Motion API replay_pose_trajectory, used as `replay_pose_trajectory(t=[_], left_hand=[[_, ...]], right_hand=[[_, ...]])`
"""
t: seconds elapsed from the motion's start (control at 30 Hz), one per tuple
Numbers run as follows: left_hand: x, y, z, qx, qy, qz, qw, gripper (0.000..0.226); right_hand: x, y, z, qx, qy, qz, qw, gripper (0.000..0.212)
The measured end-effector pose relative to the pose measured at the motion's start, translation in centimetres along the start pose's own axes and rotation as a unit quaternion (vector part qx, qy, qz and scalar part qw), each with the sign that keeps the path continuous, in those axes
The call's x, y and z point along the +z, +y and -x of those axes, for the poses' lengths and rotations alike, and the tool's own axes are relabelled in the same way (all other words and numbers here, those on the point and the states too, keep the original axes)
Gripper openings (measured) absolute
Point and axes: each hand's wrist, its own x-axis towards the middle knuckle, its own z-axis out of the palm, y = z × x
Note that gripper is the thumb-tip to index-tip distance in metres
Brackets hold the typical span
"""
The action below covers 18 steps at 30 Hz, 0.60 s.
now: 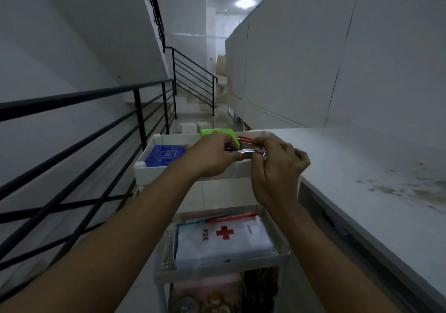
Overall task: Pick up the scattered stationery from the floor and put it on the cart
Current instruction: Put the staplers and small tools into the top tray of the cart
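While we stood over the cart (154, 175), its white top tray (144, 154) sat at the far end of our reach, hard against the table (362, 168) on the right and just beside the black railing (72, 124) with the stairwell on the left. That open drop was the largest hazard we judged: anything flicked leftward off the tray rim could have passed between the bars and been lost below. In the tray lay a blue packet (165, 156) at the left, a green box (217, 133) at the far side and red pens (245, 139) beside it. On the lower shelf a white first-aid pouch (223, 239) lay near us with more pens (231, 217) behind it. Our left hand (210, 156) and right hand (275, 168) met above the tray's near right part, both grips pinched on a small bundle of stationery (241, 152), thin, partly metallic, too blurred to name. Passed between two hands over the rim, a piece could have slipped and dropped to the shelf below or back to the floor. A hasty release might also have sent thin items rolling.
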Motion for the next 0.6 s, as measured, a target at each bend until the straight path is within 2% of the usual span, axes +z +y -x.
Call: replay_pose_trajectory(t=[0.1,0.17,0.23,0.3,0.37,0.5,0.6], left_hand=[[0.0,-0.1,-0.3,-0.006,-0.016,0.028,0.999,0.019],[0.3,-0.3,0.0,-0.001,0.009,0.016,1.0,0.022],[1.1,-0.4,0.9,0.041,0.103,-0.025,0.994,0.023],[2.2,-0.2,2.4,0.139,0.211,-0.033,0.967,0.022],[3.7,-0.1,4.4,0.227,0.265,0.0,0.937,0.018],[8.5,-0.9,8.7,0.31,0.295,0.054,0.902,0.01],[13.6,-2.4,11.8,0.329,0.255,0.066,0.907,0.008]], right_hand=[[0.2,-0.2,-0.2,-0.005,-0.007,0.0,1.0,0.023],[0.5,-0.1,0.3,-0.013,0.007,-0.004,1.0,0.024],[0.8,0.0,1.5,-0.017,0.047,-0.005,0.999,0.025],[0.9,0.1,3.1,-0.025,0.113,-0.014,0.993,0.025],[1.0,0.5,5.1,-0.055,0.165,-0.037,0.984,0.02],[1.3,2.5,10.6,-0.133,0.186,-0.091,0.969,0.012],[1.3,4.8,16.1,-0.173,0.151,-0.092,0.969,0.016]])
